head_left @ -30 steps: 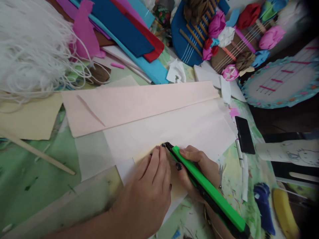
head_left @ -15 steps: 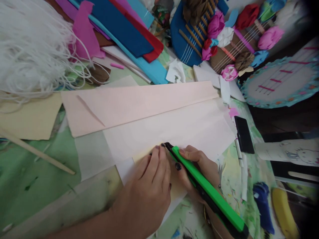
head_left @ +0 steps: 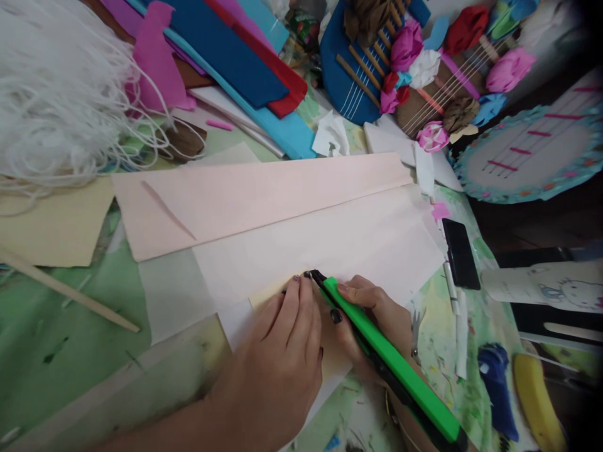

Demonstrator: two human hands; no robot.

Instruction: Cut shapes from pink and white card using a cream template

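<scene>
My right hand (head_left: 372, 320) is wrapped round a green and black stapler (head_left: 391, 358), its narrow black nose pointing away from me. The nose meets the edge of a cream paper piece (head_left: 264, 295), right beside my left fingertips. With its fingers close together, my left hand (head_left: 282, 351) grips that piece and presses it down; much of the paper is hidden under the hand. White sheets (head_left: 282, 235) lie beneath. Behind them stretches a long folded pale pink paper (head_left: 264, 194).
White string (head_left: 66, 94) is heaped at back left, beside folded coloured papers (head_left: 226, 56). Paper-flower guitar shapes (head_left: 424, 69) stand at back right. A wooden stick (head_left: 70, 292) lies left. On the right are a phone (head_left: 460, 254), small scissors (head_left: 416, 333), a blue tool (head_left: 498, 389) and a yellow object (head_left: 537, 398).
The view has shifted very slightly. Both hands, the stapler and the paper keep the same positions.
</scene>
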